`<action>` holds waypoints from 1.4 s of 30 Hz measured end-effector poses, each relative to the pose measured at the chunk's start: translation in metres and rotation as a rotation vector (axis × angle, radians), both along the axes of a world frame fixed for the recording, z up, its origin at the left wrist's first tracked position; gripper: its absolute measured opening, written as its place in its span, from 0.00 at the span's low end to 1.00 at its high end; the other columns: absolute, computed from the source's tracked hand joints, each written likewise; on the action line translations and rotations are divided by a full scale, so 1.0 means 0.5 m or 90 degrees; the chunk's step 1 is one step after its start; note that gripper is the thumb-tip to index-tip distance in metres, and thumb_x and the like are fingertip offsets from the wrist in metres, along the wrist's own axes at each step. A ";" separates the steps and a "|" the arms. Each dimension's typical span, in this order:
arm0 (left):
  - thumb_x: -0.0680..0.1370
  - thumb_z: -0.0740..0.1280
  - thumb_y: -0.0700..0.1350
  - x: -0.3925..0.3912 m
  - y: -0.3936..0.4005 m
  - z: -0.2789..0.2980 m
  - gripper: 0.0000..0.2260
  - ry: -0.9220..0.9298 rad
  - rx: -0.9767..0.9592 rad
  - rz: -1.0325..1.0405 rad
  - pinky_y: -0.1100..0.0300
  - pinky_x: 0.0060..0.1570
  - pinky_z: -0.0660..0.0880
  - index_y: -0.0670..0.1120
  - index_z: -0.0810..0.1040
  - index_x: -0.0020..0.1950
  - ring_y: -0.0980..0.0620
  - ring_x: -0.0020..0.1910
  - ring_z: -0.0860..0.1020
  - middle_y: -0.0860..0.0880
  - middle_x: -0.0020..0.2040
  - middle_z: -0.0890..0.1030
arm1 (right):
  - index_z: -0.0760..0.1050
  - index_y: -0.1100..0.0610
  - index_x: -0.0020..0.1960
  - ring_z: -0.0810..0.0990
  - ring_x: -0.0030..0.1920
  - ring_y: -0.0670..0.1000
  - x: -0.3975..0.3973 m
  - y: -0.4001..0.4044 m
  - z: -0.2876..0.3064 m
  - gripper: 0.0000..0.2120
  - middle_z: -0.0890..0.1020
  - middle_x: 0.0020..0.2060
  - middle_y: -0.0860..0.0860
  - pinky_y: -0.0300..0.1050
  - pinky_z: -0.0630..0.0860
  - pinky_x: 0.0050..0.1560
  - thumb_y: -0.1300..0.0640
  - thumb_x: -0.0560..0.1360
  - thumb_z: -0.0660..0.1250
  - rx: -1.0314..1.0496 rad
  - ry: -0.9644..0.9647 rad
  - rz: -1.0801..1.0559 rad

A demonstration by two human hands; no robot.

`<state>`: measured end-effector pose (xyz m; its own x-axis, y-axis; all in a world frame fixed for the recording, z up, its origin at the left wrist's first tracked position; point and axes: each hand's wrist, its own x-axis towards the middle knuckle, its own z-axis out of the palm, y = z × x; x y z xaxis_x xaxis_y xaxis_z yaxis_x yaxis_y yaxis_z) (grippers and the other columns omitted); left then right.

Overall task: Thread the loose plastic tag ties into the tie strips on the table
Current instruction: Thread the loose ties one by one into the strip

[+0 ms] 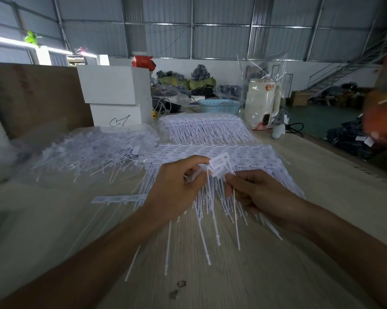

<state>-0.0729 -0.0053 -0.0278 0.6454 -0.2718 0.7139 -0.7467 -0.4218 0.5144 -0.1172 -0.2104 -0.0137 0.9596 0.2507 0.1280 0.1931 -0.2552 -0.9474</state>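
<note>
a short white tie strip (219,166) was held raised above the surface (244,282), pinched at its near edge by the curled fingers of the left hand (179,188), probably so that its slots were turned toward the other hand. the right hand (252,192) was closed in a pinch on a thin loose tie (235,215), whose upper end was brought just under the strip, seemingly ready to be fed in; whether it had entered a slot could not be told. directly beneath both hands a wide filled strip sheet (212,152) was spread with its tails fanned toward the viewer, and a second stack (201,126) was laid behind it. the unthreaded ties (94,152) were heaped on clear plastic to the left, within easy reach, and a bare strip (119,199) was left flat beside the left wrist. the surface was of pale wood grain. behind it white boxes (114,94), a blue basket (219,106) and a bagged white appliance (263,101) were seen in a metal-walled hall.
</note>
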 end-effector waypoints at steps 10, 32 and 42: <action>0.82 0.66 0.38 -0.012 0.011 0.021 0.12 -0.052 0.164 0.012 0.71 0.38 0.63 0.44 0.82 0.63 0.65 0.35 0.72 0.61 0.35 0.71 | 0.75 0.57 0.40 0.64 0.26 0.46 -0.003 -0.007 0.000 0.19 0.70 0.29 0.51 0.39 0.63 0.25 0.51 0.85 0.57 -0.027 0.020 0.023; 0.79 0.69 0.39 -0.040 -0.023 0.018 0.13 0.032 0.052 -0.031 0.75 0.57 0.70 0.47 0.82 0.62 0.61 0.56 0.79 0.53 0.57 0.84 | 0.77 0.56 0.39 0.59 0.24 0.44 -0.006 0.027 -0.001 0.16 0.63 0.25 0.46 0.36 0.57 0.22 0.46 0.79 0.66 0.111 0.082 -0.101; 0.81 0.63 0.47 -0.016 -0.001 0.004 0.11 -0.057 0.230 0.014 0.51 0.48 0.77 0.45 0.81 0.58 0.48 0.48 0.80 0.49 0.50 0.83 | 0.76 0.55 0.38 0.61 0.25 0.45 -0.003 0.012 0.000 0.16 0.65 0.26 0.47 0.37 0.59 0.24 0.46 0.80 0.65 0.065 0.021 -0.058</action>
<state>-0.0808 -0.0055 -0.0258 0.5932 -0.5030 0.6285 -0.7704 -0.5812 0.2620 -0.1187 -0.2045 -0.0138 0.9819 0.1496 0.1158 0.1413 -0.1728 -0.9748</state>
